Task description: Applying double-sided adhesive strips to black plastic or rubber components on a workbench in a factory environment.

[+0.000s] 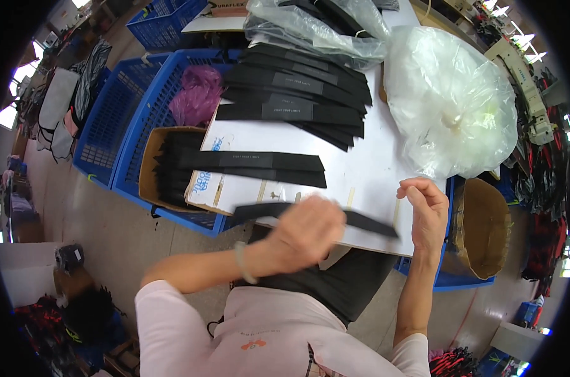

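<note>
My left hand (310, 229), smeared by motion, is closed over the middle of a black fabric strip (370, 223). The strip's ends stick out on both sides, above the near edge of the white board (373, 182). To the right, my right hand (426, 204) is raised near the board's edge, fingers loosely curled and nothing visible in them. Beyond my left hand lie two overlapping black strips (297, 162), each with a grey printed patch. Farther back, several similar strips (335, 94) are fanned out in a pile.
At left, a cardboard box (148, 157) of black strips sits at a blue crate (129, 147) holding a pink plastic bag (197, 94). A large clear plastic bag (451, 100) bulges at the right. Below it stands an open brown carton (483, 229). More plastic bags (316, 38) lie at the back.
</note>
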`<state>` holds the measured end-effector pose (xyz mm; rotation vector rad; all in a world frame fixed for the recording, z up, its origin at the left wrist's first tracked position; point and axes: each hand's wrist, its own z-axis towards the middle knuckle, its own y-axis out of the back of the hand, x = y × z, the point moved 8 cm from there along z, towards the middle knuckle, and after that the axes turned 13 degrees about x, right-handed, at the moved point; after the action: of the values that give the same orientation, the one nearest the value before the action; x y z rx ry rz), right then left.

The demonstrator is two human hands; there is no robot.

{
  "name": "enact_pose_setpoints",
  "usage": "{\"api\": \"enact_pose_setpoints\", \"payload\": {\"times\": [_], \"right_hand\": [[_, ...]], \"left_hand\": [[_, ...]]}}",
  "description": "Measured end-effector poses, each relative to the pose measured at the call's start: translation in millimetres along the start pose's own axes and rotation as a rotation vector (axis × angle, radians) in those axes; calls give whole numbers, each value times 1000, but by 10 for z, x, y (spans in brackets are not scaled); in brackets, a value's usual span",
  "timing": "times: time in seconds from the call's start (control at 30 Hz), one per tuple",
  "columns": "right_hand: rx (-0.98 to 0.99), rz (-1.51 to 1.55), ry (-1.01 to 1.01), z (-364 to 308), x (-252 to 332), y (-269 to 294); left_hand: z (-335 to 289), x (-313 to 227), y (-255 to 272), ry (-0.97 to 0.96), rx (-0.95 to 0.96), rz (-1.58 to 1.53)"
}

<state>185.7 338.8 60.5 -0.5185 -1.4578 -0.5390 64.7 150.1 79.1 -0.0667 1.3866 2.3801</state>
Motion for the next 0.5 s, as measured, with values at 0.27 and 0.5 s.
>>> {"api": "enact_pose_setpoints", "payload": {"times": [0.27, 0.5], "right_hand": [[145, -1074, 623, 1315, -102, -1448], [117, -1147, 660, 1424, -285, -1541]], "left_hand": [[-787, 1351, -214, 350, 224, 218], [-721, 1337, -110, 448, 67, -30]]}}
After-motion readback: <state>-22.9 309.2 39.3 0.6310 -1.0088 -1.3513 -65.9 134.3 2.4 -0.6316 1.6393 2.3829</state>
